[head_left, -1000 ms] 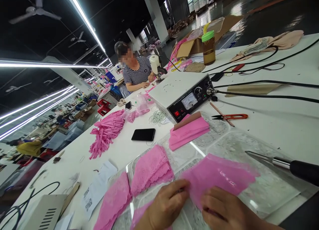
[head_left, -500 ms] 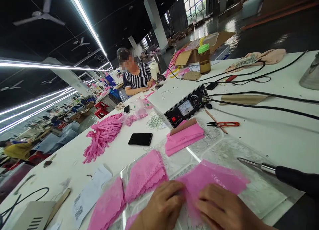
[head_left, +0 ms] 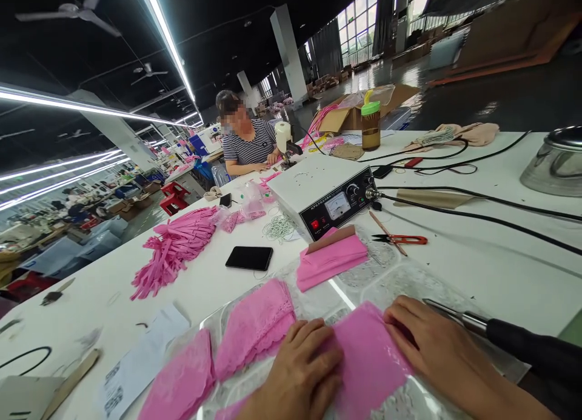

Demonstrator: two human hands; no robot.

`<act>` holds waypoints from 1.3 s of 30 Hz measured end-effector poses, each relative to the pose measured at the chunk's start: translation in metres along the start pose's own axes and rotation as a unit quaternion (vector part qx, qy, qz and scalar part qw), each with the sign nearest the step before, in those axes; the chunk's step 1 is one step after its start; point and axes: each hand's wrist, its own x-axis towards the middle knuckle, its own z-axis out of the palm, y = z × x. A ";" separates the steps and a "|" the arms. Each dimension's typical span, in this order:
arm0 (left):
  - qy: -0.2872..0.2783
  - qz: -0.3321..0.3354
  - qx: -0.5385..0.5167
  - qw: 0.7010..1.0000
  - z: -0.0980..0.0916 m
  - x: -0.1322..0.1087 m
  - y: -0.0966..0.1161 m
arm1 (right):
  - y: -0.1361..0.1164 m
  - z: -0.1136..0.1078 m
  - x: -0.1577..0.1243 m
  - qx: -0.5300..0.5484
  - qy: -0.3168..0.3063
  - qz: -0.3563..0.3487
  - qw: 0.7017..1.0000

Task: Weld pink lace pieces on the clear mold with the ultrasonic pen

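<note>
Head view: we look over a white table (head_left: pixel 482 268), a clear mat (head_left: pixel 386 276) lying towards its near edge.
Pink sheet (head_left: pixel 366 362): we have it on the mat, between our two hands.
Left hand (head_left: pixel 304 368): its bent fingers rest on the sheet's left edge; we cannot tell whether they grip it.
Right hand (head_left: pixel 421 330): its thumb and fingers are close together at the sheet's right edge; a pinch we cannot make out.
Handpiece (head_left: pixel 513 335): black, metal-tipped, just beside our right hand.
Scalloped pink pieces (head_left: pixel 257 323): they lie on the mat's left part.
Folded pink stack (head_left: pixel 334 265): topped by a brown strip (head_left: pixel 334 239), it sits at the mat's far edge.
Control box (head_left: pixel 336 196): we see it beyond that stack.
Snips (head_left: pixel 402 239): orange-handled, across a thin stick (head_left: pixel 379 223), past the mat's far edge.
Phone (head_left: pixel 249 258): beyond the mat's left edge.
Co-worker (head_left: pixel 250 147): striped top, seated at the table's far left edge.
</note>
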 end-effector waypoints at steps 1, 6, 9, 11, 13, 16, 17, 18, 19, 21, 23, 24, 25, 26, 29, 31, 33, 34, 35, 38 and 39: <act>-0.002 0.000 0.004 1.000 0.001 -0.002 -0.001 | 0.000 -0.001 0.001 0.007 -0.003 0.001 1.000; -0.038 -0.012 0.033 0.999 0.003 -0.007 -0.002 | 0.002 -0.003 -0.001 0.034 -0.016 -0.003 0.999; -0.042 -0.016 0.039 0.998 0.002 -0.007 -0.001 | 0.004 -0.002 -0.003 0.015 0.005 -0.008 1.000; -0.044 -0.012 0.041 0.998 0.000 -0.005 -0.001 | 0.005 -0.001 -0.003 0.005 0.020 -0.013 1.000; -0.043 -0.006 0.041 0.998 -0.002 -0.002 0.000 | 0.007 -0.001 -0.001 -0.003 0.028 -0.014 1.000; -0.029 0.000 0.036 0.999 -0.003 0.002 0.002 | 0.009 0.000 0.002 -0.037 0.038 -0.017 0.998; -0.021 0.002 0.032 0.999 -0.003 0.003 0.002 | 0.010 0.001 0.002 -0.049 0.040 -0.021 0.998; -0.015 0.004 0.027 1.000 -0.003 0.005 0.002 | 0.010 0.001 0.003 -0.058 0.042 -0.025 0.997; -0.009 0.003 0.020 1.000 -0.002 0.006 0.000 | 0.011 0.002 0.003 -0.062 0.045 -0.030 0.997; 0.008 -0.021 0.009 1.000 0.000 0.013 -0.007 | 0.012 0.002 0.005 -0.059 0.058 -0.034 0.996; 0.023 -0.073 0.010 0.997 0.002 0.024 -0.020 | 0.013 0.003 0.011 -0.045 0.059 -0.036 0.997; 0.030 -0.098 0.016 0.995 0.002 0.031 -0.029 | 0.014 0.005 0.016 -0.037 0.052 -0.037 0.997; 0.033 -0.121 0.019 0.992 0.003 0.039 -0.039 | 0.014 0.006 0.021 -0.029 0.040 -0.037 0.998; 0.030 -0.139 0.022 0.990 0.002 0.047 -0.049 | 0.014 0.008 0.027 -0.025 0.025 -0.035 0.999; 0.014 -0.190 0.030 0.981 0.001 0.069 -0.075 | 0.012 0.015 0.044 -0.030 -0.010 -0.027 0.999; -0.004 -0.213 0.031 0.977 0.001 0.078 -0.086 | 0.009 0.018 0.054 -0.039 -0.033 -0.019 0.999; -0.023 -0.225 0.030 0.974 0.002 0.083 -0.092 | 0.006 0.018 0.063 -0.049 -0.059 -0.010 0.997; -0.030 -0.228 0.030 0.973 0.002 0.084 -0.094 | 0.005 0.017 0.067 -0.054 -0.071 -0.004 0.996; -0.036 -0.230 0.029 0.972 0.002 0.084 -0.095 | 0.003 0.016 0.070 -0.059 -0.083 0.001 0.995; -0.045 -0.230 0.027 0.972 0.000 0.086 -0.097 | 0.000 0.014 0.082 -0.074 -0.116 0.017 0.990; -0.045 -0.228 0.027 0.972 -0.001 0.087 -0.099 | -0.001 0.014 0.086 -0.079 -0.127 0.022 0.989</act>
